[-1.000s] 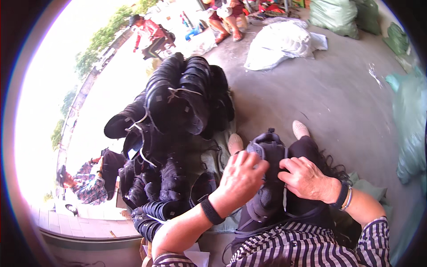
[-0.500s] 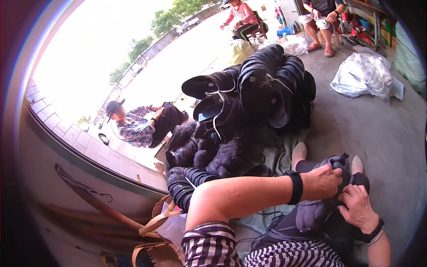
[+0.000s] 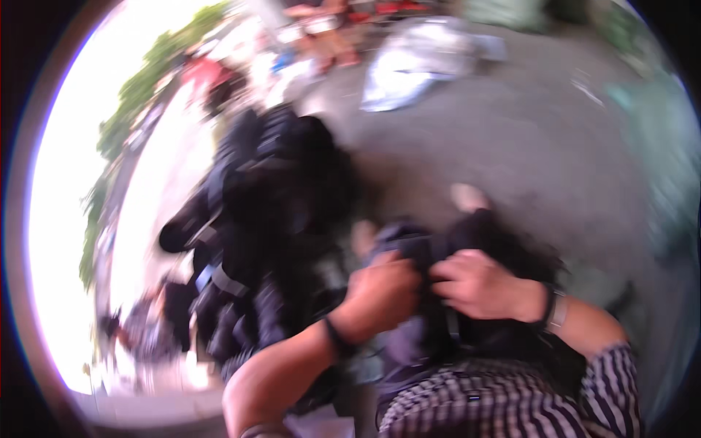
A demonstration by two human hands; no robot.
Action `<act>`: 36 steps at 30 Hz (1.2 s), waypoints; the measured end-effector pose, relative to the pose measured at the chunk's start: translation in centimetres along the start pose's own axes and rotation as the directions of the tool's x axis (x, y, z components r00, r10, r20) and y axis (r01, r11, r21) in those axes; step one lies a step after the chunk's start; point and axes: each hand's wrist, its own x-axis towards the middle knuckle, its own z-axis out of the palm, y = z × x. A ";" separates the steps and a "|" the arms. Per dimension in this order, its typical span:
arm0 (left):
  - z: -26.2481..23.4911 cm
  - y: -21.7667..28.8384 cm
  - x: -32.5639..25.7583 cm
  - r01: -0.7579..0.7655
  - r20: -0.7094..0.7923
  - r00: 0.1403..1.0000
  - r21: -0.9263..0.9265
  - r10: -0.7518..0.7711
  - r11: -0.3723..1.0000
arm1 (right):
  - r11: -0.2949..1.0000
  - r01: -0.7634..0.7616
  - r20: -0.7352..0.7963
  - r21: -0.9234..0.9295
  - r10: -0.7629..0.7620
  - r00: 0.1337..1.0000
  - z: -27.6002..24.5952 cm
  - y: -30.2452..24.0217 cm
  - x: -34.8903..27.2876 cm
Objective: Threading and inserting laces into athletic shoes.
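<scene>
Motion blurs the picture. Over my lap, my left hand [image 3: 385,293] is closed with curled fingers at the near end of a dark grey shoe upper [image 3: 406,235]. Just right of it, my right hand [image 3: 482,286] has its fingers bent and pressed together, pointing left. Whatever lies in the right fingertips is too small and smeared to name. Another dark purple-grey upper [image 3: 410,339] rests on my lap below the hands.
To the left stands a tall pile of black shoe uppers [image 3: 274,175], nested in stacks. A white sack [image 3: 423,58] lies on the grey floor [image 3: 504,139] farther off. Pale green sacks [image 3: 661,160] line the right side. Blurred people sit at the far back and lower left.
The view has swung right, so the pile and people sit farther left. My left hand has moved from the far side of the upper to its near end; the right hand remains close beside it.
</scene>
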 end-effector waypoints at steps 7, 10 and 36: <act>-0.6 -0.6 0.8 0.075 -0.383 0.791 -0.713 -0.477 0.697 | 0.993 -0.007 -0.294 -0.118 -0.028 0.955 5.3 0.7 0.8; -0.9 1.4 1.9 0.181 -0.250 0.874 -0.627 -0.415 0.758 | 0.972 -0.091 -0.152 -0.217 0.059 0.987 5.5 0.6 0.0; -0.9 -0.4 2.4 0.302 0.235 0.952 -0.612 -0.197 0.731 | 0.949 -0.143 -0.071 -0.280 0.128 0.989 6.6 -0.9 1.7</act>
